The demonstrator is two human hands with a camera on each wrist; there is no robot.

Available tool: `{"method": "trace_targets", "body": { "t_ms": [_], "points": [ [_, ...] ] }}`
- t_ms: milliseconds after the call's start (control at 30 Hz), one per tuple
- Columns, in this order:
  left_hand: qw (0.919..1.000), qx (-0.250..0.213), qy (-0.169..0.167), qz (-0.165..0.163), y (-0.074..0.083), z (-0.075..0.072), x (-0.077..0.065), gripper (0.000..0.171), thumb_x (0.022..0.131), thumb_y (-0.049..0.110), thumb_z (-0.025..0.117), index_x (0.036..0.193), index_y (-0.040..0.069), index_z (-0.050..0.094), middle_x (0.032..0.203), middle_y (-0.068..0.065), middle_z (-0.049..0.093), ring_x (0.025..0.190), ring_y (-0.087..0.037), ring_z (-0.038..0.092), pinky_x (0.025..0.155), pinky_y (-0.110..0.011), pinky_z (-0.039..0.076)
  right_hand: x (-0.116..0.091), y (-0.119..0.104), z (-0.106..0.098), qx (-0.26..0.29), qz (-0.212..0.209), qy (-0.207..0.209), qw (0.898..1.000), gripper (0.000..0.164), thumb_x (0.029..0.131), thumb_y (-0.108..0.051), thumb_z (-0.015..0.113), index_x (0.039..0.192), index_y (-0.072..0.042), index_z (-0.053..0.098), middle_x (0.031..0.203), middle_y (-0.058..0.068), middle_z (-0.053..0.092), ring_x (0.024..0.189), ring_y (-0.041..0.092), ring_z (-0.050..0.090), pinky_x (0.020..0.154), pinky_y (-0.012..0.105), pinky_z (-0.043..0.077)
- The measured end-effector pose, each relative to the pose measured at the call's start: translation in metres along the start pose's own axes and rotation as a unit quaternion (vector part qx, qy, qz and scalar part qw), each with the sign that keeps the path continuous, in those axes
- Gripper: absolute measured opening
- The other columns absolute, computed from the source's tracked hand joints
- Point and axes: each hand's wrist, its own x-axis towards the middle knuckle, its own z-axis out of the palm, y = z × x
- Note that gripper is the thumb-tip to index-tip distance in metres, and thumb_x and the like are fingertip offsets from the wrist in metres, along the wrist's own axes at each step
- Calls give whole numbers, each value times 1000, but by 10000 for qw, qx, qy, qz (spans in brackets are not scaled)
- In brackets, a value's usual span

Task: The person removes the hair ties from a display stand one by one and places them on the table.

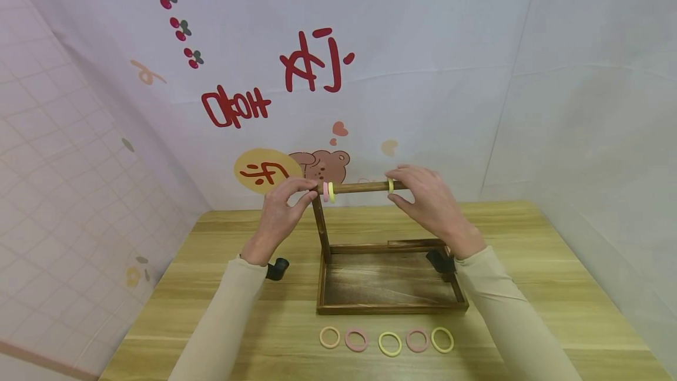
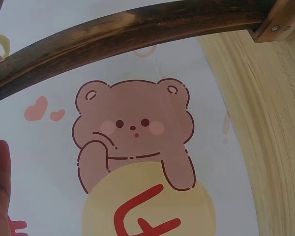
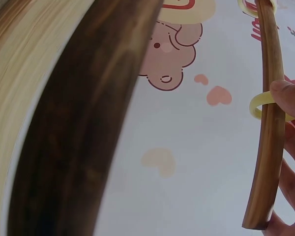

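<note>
A dark wooden stand has a post (image 1: 321, 228) rising at its left and a horizontal rod (image 1: 359, 187) at the post's top. My left hand (image 1: 277, 213) pinches the corner where post and rod meet. Near that corner a pink ring (image 1: 325, 192) and a yellow ring (image 1: 332, 193) hang side by side on the rod. Toward the rod's free right end, my right hand (image 1: 431, 201) pinches another yellow ring (image 3: 255, 105), which encircles the rod. In the right wrist view, the thumb (image 3: 287, 96) lies on that ring and the bare rod end shows below.
The stand's base is a shallow wooden tray (image 1: 391, 310) on the wood-grain table (image 1: 238, 310). Several pink, yellow and peach rings lie in a row before it, among them a pink ring (image 1: 347, 340). A printed cloth (image 1: 423, 104) hangs behind.
</note>
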Motion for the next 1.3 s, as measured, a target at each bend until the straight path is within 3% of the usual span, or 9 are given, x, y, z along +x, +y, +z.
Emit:
{"method": "trace_targets", "body": {
  "t_ms": [1300],
  "points": [
    [9999, 106, 15, -63, 1, 0, 0, 18, 93, 7, 77, 111, 4, 77, 112, -10, 76, 105, -27, 72, 93, -48, 58, -15, 16, -9, -90, -79, 211, 9997, 47, 82, -5, 88, 126, -2, 70, 122, 15, 73, 123, 39, 62, 101, 62, 48]
  ]
}}
